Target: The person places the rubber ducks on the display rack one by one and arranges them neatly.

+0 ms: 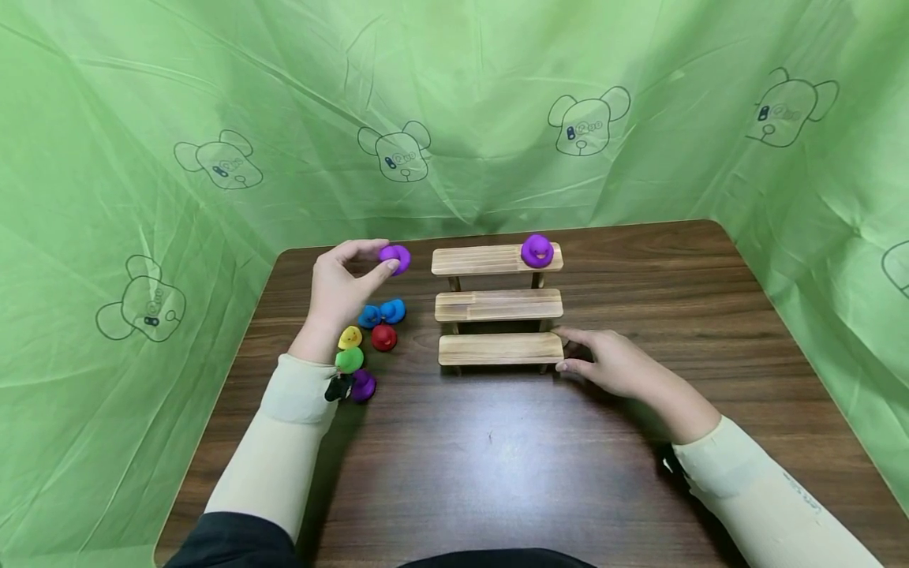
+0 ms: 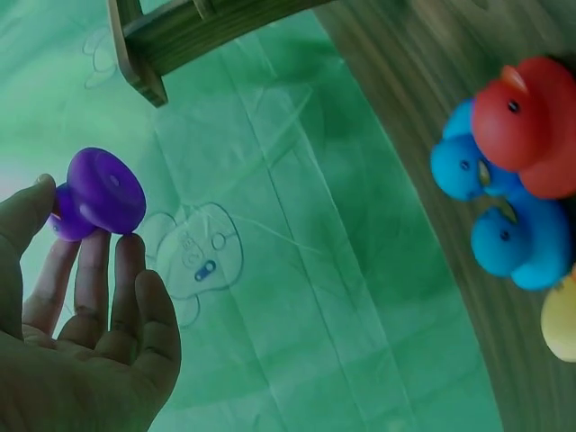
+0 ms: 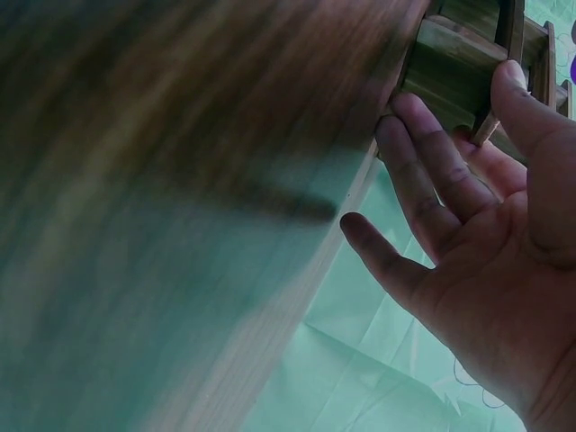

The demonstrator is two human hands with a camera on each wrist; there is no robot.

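My left hand (image 1: 341, 285) pinches a purple rubber duck (image 2: 106, 191) between thumb and fingertips, raised over the back left of the table. A three-step wooden display stand (image 1: 500, 349) stands mid-table, just right of that hand. On the right end of its top step sits another purple rubber duck (image 1: 537, 252). At the lowest step, my right hand (image 1: 614, 364) grips the right end, thumb at the front edge and index finger behind; other fingers spread loosely in the right wrist view.
Left of the stand lie several rubber ducks: blue (image 1: 392, 311), red (image 1: 384, 338), yellow (image 1: 350, 338), green (image 1: 349, 360), black (image 1: 338, 387) and purple (image 1: 364, 386). The left forearm passes close by them. Green cloth (image 1: 483, 173) hangs around the brown table (image 1: 454, 473).
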